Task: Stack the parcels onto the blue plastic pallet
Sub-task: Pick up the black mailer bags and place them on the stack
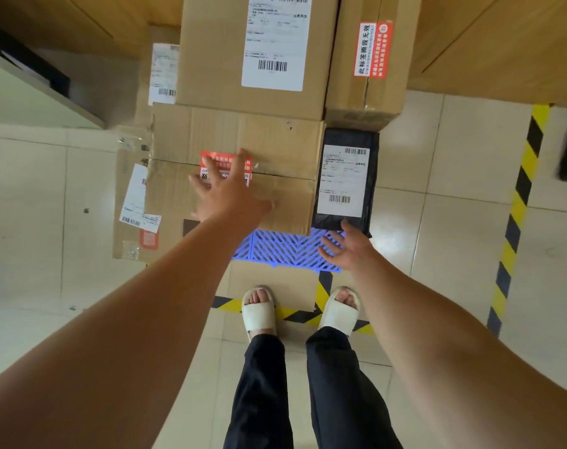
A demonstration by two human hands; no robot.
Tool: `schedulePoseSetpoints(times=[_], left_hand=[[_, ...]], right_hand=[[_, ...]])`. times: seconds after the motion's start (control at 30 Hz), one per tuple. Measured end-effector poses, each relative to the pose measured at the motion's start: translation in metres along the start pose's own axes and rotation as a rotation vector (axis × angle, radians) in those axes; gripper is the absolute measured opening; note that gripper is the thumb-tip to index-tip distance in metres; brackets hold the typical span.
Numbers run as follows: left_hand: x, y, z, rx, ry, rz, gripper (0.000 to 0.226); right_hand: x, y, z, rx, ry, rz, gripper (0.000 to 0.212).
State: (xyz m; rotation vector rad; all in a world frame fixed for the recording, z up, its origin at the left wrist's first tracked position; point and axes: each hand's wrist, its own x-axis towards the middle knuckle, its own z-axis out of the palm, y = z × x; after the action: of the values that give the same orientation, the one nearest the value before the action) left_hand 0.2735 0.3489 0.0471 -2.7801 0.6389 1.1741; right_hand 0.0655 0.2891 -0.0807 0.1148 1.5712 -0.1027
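Left hand [225, 189] is spread wide, palm down over the top of the front cardboard box [275, 137], fingers partly covering its red sticker [225, 160]. I can't tell whether it presses or just hovers. It holds nothing.

Right hand [347, 247] is also spread and holds nothing. It sits over the bare near edge of the blue pallet [285, 249], with one fingertip at the near end of the black parcel [371, 179] - contact unclear.

Parcel positions:
- The front box sits on the pallet, its taped seam running across the top.
- The black parcel lies flat just beside the front box, on the right, white shipping label up.
- A larger carton with a white label [217, 66] sits behind the front box.
- A narrower carton with a red-and-white seal [347, 98] is right of the larger carton, behind the black parcel.
- A lower box with labels [130, 202] sticks out on the left of the stack.

Only a strip of blue lattice shows - the rest of the pallet is under the parcels.

The person's feet in white slippers [259, 314] stand on a flat cardboard sheet [275, 281] and yellow-black floor tape [522, 186], just short of the pallet.
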Motion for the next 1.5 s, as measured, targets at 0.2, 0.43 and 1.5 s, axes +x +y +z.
schedulePoseSetpoints(times=[0.2, 0.43, 1.5], left_hand=[[-0.004, 0.000, -0.004, 0.006, -0.037, -0.006, 0.103], [-0.064, -0.006, -0.053, -0.163, 0.005, 0.055, 0.095], [-0.453, 0.506, -0.007, -0.305, -0.761, 0.463, 0.024]], right_hand=[[-0.048, 0.008, -0.023, -0.276, -0.049, 0.026, 0.032], [-0.205, 0.039, -0.075, -0.333, -0.009, 0.021, 0.019], [-0.509, -0.198, -0.466, 0.608, 0.210, -0.462, 0.022]])
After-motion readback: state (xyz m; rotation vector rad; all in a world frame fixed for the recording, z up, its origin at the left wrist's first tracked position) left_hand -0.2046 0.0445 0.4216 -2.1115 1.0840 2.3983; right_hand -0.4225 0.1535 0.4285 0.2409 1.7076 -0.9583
